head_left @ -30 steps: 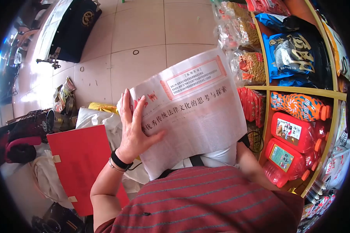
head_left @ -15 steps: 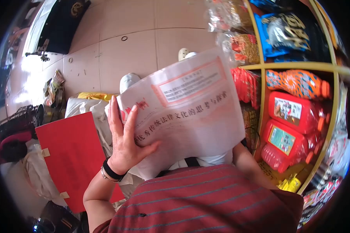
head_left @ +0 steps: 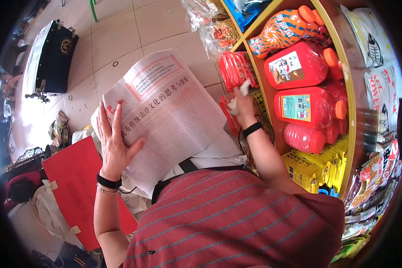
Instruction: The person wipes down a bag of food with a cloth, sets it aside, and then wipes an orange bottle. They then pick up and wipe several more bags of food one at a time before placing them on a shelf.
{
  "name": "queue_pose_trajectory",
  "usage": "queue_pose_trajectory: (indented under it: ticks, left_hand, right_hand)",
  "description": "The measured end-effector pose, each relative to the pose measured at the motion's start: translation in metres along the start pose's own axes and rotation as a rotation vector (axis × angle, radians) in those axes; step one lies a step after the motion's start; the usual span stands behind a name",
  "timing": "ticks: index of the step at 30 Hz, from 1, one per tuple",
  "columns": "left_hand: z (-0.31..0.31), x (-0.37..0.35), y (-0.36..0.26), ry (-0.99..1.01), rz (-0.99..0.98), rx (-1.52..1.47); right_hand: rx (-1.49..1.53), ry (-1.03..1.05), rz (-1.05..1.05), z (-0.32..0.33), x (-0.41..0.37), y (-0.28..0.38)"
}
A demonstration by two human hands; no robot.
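A printed newspaper (head_left: 174, 120) with large black Chinese characters and a red-framed box lies across my lap. Flat on its left edge rests my left hand (head_left: 114, 149), fingers stretched and thumb apart. To the right of the paper, my right hand (head_left: 244, 109) is bent around what looks like a crumpled white tissue (head_left: 244, 88), which shows in two places at the fingers. That hand is beside the shelf, close to red packets (head_left: 237, 70) and a red object (head_left: 229, 115) partly hidden behind it.
Red plastic jugs (head_left: 301, 105), an orange bottle (head_left: 283, 33) and yellow packets (head_left: 306, 167) fill the wooden shelf (head_left: 344, 49) on my right. A red board (head_left: 76, 187) leans at my left. A black case (head_left: 58, 58) stands on the tiled floor (head_left: 116, 33).
My right hand, hidden behind the newspaper before, has come out to the right beside the shelf with the white tissue. The newspaper sits lower and further left; the view has turned right.
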State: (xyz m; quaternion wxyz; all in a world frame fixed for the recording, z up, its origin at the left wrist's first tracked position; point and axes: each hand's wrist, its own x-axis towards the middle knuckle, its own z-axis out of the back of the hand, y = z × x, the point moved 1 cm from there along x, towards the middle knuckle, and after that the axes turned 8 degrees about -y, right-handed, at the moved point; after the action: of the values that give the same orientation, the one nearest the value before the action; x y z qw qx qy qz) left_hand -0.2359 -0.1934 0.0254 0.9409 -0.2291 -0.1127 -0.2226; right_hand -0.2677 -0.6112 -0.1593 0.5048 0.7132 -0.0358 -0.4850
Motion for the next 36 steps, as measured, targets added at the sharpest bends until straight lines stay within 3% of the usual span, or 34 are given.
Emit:
queue_pose_trajectory:
  ticks: [2, 4, 5, 7, 8, 11, 26, 32, 36]
  left_hand:
    - [-0.002, -0.003, 0.001, -0.007, -0.021, 0.078]
    - [-0.007, -0.003, 0.000, 0.008, -0.008, 0.059]
    - [-0.010, -0.001, 0.000, 0.025, 0.009, 0.038]
    - [-0.016, 0.004, 0.000, 0.015, -0.006, 0.019]
    - [-0.019, 0.005, -0.001, 0.003, -0.011, 0.002]
    - [-0.023, 0.007, 0.000, 0.000, -0.015, 0.014]
    - [-0.024, 0.004, 0.004, -0.027, -0.003, 0.034]
    - [-0.022, 0.001, 0.008, -0.006, 0.028, 0.032]
    - [-0.020, 0.002, 0.009, -0.015, 0.029, 0.030]
  right_hand:
    - [0.196, -0.164, -0.003, 0.005, 0.009, 0.013]
    - [0.420, 0.020, -0.019, 0.036, 0.065, -0.003]
    - [0.426, 0.015, -0.016, 0.032, 0.070, -0.002]
    - [0.395, -0.245, 0.105, 0.025, 0.083, 0.000]
    - [0.401, -0.244, 0.018, 0.032, 0.112, -0.012]
    - [0.364, -0.244, 0.014, 0.033, 0.132, -0.016]
    - [0.318, -0.174, -0.065, 0.019, 0.107, 0.021]
    - [0.531, -0.126, -0.180, 0.028, 0.132, 0.008]
    - [0.513, -0.148, -0.194, 0.006, 0.099, 0.026]
